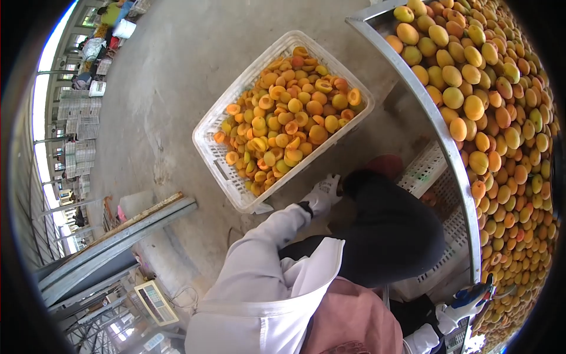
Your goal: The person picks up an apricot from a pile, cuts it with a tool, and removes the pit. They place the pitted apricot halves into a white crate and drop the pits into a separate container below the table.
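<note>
My left hand [321, 194], in a white glove, is low between the crate's near edge and my dark-trousered leg. Its fingers are curled and what they hold, if anything, is hidden. Close beyond it stands a white plastic crate [221, 177] of halved apricots [283, 112], orange and yellow, on the concrete floor. At the lower right, my right hand [466, 304], in a white and blue glove, is closed round a small hand tool [490, 288] at the rim of a metal-edged table [436, 112]. Whole apricots [471, 74] are heaped on that table.
More white crates [424, 168] stand under the table, by my legs. A metal-framed bench [118, 230] and a scale with a keypad [156, 302] are at the lower left. Stacked crates [79, 124] and people [88, 50] are along the far left.
</note>
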Available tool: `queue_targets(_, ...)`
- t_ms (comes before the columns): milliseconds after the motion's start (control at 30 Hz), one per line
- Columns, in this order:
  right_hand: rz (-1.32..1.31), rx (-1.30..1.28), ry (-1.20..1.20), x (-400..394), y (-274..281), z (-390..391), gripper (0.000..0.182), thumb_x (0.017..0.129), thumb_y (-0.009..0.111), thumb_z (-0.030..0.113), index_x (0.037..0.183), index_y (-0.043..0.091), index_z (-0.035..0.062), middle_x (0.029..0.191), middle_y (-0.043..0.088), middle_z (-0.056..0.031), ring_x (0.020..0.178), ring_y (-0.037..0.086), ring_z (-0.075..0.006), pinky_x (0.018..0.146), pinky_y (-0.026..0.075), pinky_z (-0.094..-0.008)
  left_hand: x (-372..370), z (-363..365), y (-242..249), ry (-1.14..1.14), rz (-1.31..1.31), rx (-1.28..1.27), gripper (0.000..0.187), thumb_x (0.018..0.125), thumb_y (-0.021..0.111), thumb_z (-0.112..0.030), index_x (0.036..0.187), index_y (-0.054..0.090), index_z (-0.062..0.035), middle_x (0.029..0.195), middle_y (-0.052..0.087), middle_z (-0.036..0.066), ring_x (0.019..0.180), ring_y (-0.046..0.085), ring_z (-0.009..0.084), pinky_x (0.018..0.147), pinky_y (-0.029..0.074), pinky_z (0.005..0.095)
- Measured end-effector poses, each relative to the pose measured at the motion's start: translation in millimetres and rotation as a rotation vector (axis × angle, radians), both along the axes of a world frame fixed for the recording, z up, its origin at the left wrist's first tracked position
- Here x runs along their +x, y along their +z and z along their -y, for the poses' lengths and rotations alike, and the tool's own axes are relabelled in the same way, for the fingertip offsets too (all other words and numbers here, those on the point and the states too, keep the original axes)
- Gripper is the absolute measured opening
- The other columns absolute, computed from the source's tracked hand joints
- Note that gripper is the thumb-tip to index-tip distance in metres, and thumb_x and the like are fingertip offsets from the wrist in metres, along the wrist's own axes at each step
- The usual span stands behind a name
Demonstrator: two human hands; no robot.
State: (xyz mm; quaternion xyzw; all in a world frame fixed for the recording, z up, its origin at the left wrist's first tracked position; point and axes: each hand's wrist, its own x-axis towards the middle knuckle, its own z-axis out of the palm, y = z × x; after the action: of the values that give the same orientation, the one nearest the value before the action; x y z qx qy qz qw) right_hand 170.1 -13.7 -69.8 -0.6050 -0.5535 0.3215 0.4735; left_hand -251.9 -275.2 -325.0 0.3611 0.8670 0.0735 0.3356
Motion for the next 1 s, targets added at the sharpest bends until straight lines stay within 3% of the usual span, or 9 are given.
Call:
queue_targets(67, -0.028, -0.036, 0.035, -3, 2, 2, 0.047, 0.104, 0.05, 0.031, 0.137, 0.053, -0.0021, 0.066, 0.044, 0.0027, 0.046, 0.038, -0.0051, 0.041, 0.028, -0.0212, -16, -12, 70, 0.012, 0.13, 0.1, 0.062, 0.082, 0.071, -0.026, 0.136, 0.047, -0.006, 0.129, 0.053, 0.023, 0.111, 0.061, 0.0403, 0.09, 0.053, 0.0417)
queue_targets(200, 0.016, -0.069, -0.028, -19, 15, 7, 0.045, 0.103, 0.051, 0.032, 0.136, 0.056, 0.001, 0.064, 0.045, 0.0023, 0.043, 0.039, -0.0055, 0.04, 0.029, -0.0214, -55, -3, 175, 0.181, -0.13, 0.661, 0.048, 0.075, 0.074, -0.02, 0.119, 0.057, -0.0074, 0.114, 0.057, 0.02, 0.095, 0.063, 0.0385, 0.081, 0.053, 0.0427)
queue_targets(267, 0.047, -0.062, -0.038, -19, 14, 8, 0.037, 0.1, 0.059, 0.036, 0.11, 0.062, 0.0, 0.059, 0.05, -0.0005, 0.04, 0.043, -0.0088, 0.037, 0.03, -0.0222, -82, 5, 200, 0.246, -0.297, 0.696, 0.045, 0.074, 0.073, -0.017, 0.116, 0.059, -0.0094, 0.119, 0.055, 0.019, 0.105, 0.059, 0.0389, 0.088, 0.05, 0.0472)
queue_targets(333, 0.031, -0.039, -0.041, -23, 15, 8, 0.036, 0.099, 0.06, 0.037, 0.105, 0.062, 0.0009, 0.058, 0.05, -0.0006, 0.039, 0.043, -0.0089, 0.037, 0.031, -0.0222, -111, 2, 214, 0.077, -0.808, 0.52, 0.044, 0.073, 0.072, -0.016, 0.115, 0.061, -0.0106, 0.126, 0.053, 0.018, 0.118, 0.051, 0.0403, 0.1, 0.042, 0.0548)
queue_targets(367, 0.028, -0.02, -0.041, -25, 15, 7, 0.036, 0.098, 0.061, 0.038, 0.1, 0.061, 0.0017, 0.057, 0.05, -0.0006, 0.039, 0.044, -0.009, 0.037, 0.031, -0.0222, -127, 0, 204, 0.098, -0.783, 0.542, 0.043, 0.074, 0.072, -0.017, 0.116, 0.062, -0.0113, 0.132, 0.05, 0.017, 0.125, 0.043, 0.0412, 0.106, 0.033, 0.0598)
queue_targets(467, 0.03, -0.046, -0.118, -23, 12, 5, 0.035, 0.098, 0.062, 0.037, 0.099, 0.062, 0.0022, 0.057, 0.05, -0.0007, 0.038, 0.044, -0.0092, 0.037, 0.032, -0.0223, -178, -31, 166, 0.063, -0.712, 0.589, 0.039, 0.079, 0.074, -0.028, 0.115, 0.066, -0.0133, 0.126, 0.058, 0.012, 0.125, 0.047, 0.0384, 0.103, 0.037, 0.0555)
queue_targets(667, 0.025, -0.148, -0.12, -41, 33, 9, 0.032, 0.099, 0.06, 0.035, 0.102, 0.061, 0.0037, 0.054, 0.051, -0.002, 0.037, 0.045, -0.0094, 0.035, 0.032, -0.0228, -216, -136, 160, 0.022, -0.681, -0.176, 0.055, 0.093, 0.057, -0.053, 0.131, 0.062, -0.0137, 0.144, 0.05, 0.011, 0.14, 0.037, 0.0358, 0.115, 0.022, 0.0597)
queue_targets(833, -0.021, -0.12, -0.097, -37, 27, 7, 0.031, 0.099, 0.062, 0.034, 0.105, 0.062, 0.0033, 0.066, 0.054, -0.0018, 0.037, 0.045, -0.0085, 0.034, 0.032, -0.023, -210, -156, 166, -0.052, -0.559, -0.354, 0.064, 0.09, 0.064, -0.04, 0.144, 0.047, -0.0089, 0.153, 0.04, 0.015, 0.145, 0.031, 0.0375, 0.116, 0.022, 0.0611)
queue_targets(1000, -0.044, -0.133, -0.01, -19, 17, 2, 0.03, 0.102, 0.056, 0.025, 0.121, 0.06, 0.0014, 0.071, 0.056, -0.0027, 0.039, 0.046, -0.0089, 0.036, 0.036, -0.0228, -199, -137, 152, -0.058, -0.697, -0.071, 0.059, 0.076, 0.079, -0.029, 0.127, 0.055, -0.0133, 0.126, 0.061, 0.013, 0.122, 0.054, 0.0324, 0.107, 0.034, 0.0513)
